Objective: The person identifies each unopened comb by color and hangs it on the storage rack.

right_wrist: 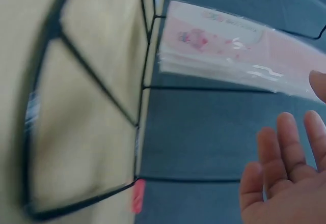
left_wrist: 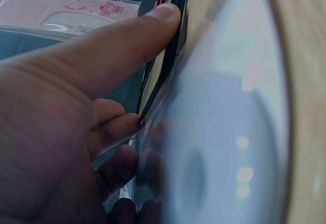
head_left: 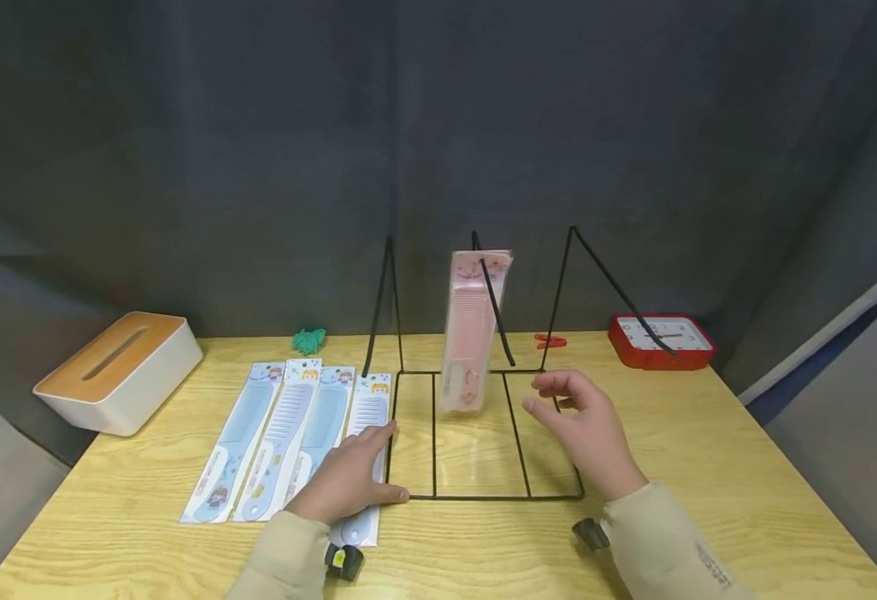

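Left hand (head_left: 348, 479) is lying flat on the counter (head_left: 709, 467), fingers pretty much straight, palm down on the rightmost of the four blue combs (head_left: 288, 437) that sit side by side in their packets. Its fingertips reach right up to the front left corner of the black wire rack (head_left: 483, 433), and in the left wrist view one finger (left_wrist: 127, 40) stretches out along the wire, with the glossy comb packet just under the hand. It isn't gripping anything, just pressing down.

Right hand (head_left: 584, 429) is open and relaxed, fingers loosely spread and a bit curved, hovering above the right side of the rack's base. It holds nothing. The right wrist view shows the fingers (right_wrist: 285, 147) apart, with a clear gap to the pink combs.

The pink combs (head_left: 472, 329) are a small stack of packets standing nearly upright in the middle of the rack, leaning against one of its slanted wire dividers, just left of the right hand and not touching it.

Also on the counter: a tissue box (head_left: 119, 371) at far left, a red clock (head_left: 659, 340) at back right, and a green bundle (head_left: 308, 339) near the back edge.
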The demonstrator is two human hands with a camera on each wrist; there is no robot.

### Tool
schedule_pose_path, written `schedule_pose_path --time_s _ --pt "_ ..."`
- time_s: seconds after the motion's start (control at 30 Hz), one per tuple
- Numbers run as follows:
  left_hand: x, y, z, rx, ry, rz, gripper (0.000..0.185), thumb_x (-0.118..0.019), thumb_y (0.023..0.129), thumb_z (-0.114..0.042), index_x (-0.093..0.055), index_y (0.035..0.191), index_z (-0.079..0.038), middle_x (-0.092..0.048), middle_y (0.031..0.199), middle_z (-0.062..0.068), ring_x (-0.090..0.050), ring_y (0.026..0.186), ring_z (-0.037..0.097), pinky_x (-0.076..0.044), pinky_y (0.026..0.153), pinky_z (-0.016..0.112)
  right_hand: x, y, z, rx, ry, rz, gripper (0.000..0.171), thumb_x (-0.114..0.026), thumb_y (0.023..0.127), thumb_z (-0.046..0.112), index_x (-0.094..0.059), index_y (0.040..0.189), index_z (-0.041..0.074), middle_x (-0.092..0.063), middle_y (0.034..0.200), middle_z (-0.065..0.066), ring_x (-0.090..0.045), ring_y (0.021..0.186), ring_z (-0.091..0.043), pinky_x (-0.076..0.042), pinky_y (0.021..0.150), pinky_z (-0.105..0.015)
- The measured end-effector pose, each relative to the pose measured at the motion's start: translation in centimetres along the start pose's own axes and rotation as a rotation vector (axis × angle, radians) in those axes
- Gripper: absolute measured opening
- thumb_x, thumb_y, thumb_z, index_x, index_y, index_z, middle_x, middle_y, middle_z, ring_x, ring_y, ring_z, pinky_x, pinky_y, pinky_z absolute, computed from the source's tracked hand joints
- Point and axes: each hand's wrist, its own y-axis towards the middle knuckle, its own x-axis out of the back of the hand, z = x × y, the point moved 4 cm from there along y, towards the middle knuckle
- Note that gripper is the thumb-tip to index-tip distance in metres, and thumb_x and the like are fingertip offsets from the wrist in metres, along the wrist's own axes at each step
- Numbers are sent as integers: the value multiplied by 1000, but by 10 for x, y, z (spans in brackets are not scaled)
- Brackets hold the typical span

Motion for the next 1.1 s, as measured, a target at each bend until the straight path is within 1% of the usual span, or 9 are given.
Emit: schedule_pose_path --time_s 0.17,0.27,0.4,0.53,0.67,0.77,0.9,0.97,1.1 --pt "-2 1 0 1 -1 -5 102 -84 76 -53 -36 156 -12 -38 158 15 -37 140 47 -33 109 63 10 -11 -23 -17 -77 52 38 -74 93 29 -63 125 11 -63 129 -5 -56 118 -23 -40 98 -46" --pt "-2 2 -1 3 -13 -1 101 -84 76 -52 -37 156 -13 -37 158 14 -36 140 47 -32 109 65 17 -16 -38 -37 -111 100 49 -73 93 36 -58 133 11 -58 138 -7 -52 126 -27 -38 102 -51" --pt "-2 2 -3 -19 -19 -8 97 -85 77 -50 -40 154 -12 -41 155 12 -40 138 44 -35 107 62 28 -21 -56 -88 -137 177 67 -72 91 46 -50 143 10 -50 147 -11 -45 134 -34 -36 106 -57" --pt "-2 3 -4 -45 -8 -19 94 -85 77 -50 -43 152 -11 -45 152 9 -44 135 41 -39 106 59 38 -25 -67 -131 -151 234 75 -74 91 42 -43 149 7 -44 152 -18 -39 139 -41 -35 108 -61" --pt "-3 4 -4 -53 3 -21 93 -84 77 -50 -44 152 -11 -45 152 9 -44 135 40 -39 107 59 46 -26 -76 -114 -130 216 72 -76 91 33 -43 149 4 -42 152 -22 -37 139 -44 -35 107 -62" --pt "-2 2 -3 -52 7 -35 93 -85 76 -50 -46 150 -10 -46 151 9 -45 134 40 -38 107 58 52 -23 -88 -104 -128 168 67 -74 93 33 -47 147 5 -45 151 -21 -41 137 -43 -37 107 -61" --pt "0 1 -4 -56 10 -47 92 -85 76 -49 -47 149 -9 -47 151 9 -46 134 39 -38 108 57 59 -23 -108 -167 -148 131 69 -73 93 37 -47 147 5 -47 149 -20 -43 137 -42 -35 109 -60" --pt "0 1 -4 -60 13 -44 91 -85 76 -50 -47 149 -9 -47 151 8 -46 134 39 -38 108 57 61 -24 -116 -223 -147 150 74 -74 91 40 -44 149 5 -45 151 -19 -38 141 -42 -31 112 -61" --pt "-1 0 -2 -56 20 -40 90 -85 77 -49 -47 149 -9 -47 151 8 -46 134 39 -38 108 56 56 -25 -121 -270 -218 241 90 -75 87 51 -37 153 4 -39 156 -21 -27 146 -45 -24 114 -63"
